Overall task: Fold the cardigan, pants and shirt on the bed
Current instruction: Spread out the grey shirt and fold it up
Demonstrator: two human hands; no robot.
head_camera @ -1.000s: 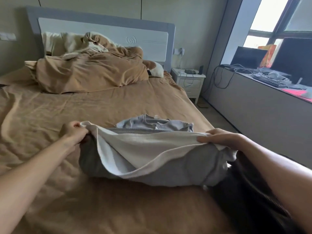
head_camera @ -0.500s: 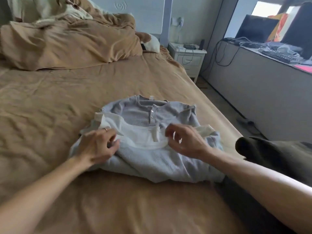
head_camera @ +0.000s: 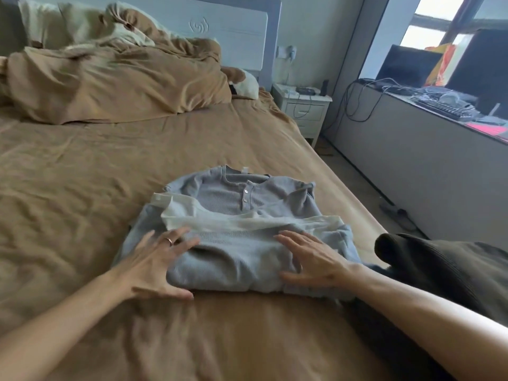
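Nearest, both forearms reach in over the brown sheet of the bed (head_camera: pixel 82 188). The left hand (head_camera: pixel 154 259) lies flat on the near left corner of the folded shirt (head_camera: pixel 242 251), fingers spread and straight, thumb down on the sheet. Its grip is released, and a ring (head_camera: pixel 170 241) shows on one finger. The right hand (head_camera: pixel 310 257) presses the shirt's right half the same way, palm down, grip released, holding nothing.

The shirt is grey-blue with a buttoned neck. It lies mid-bed with its lower half doubled up over the chest, and a pale inner band runs across the fold.

A dark ribbed garment (head_camera: pixel 439 265) lies just beside the shirt's right edge, partly under the right forearm.

Farther off are a rumpled brown duvet (head_camera: pixel 110 86), a white headboard (head_camera: pixel 233 31) and a nightstand (head_camera: pixel 302 105). At right, a keyboard (head_camera: pixel 445 108) sits on a long surface (head_camera: pixel 412 160).
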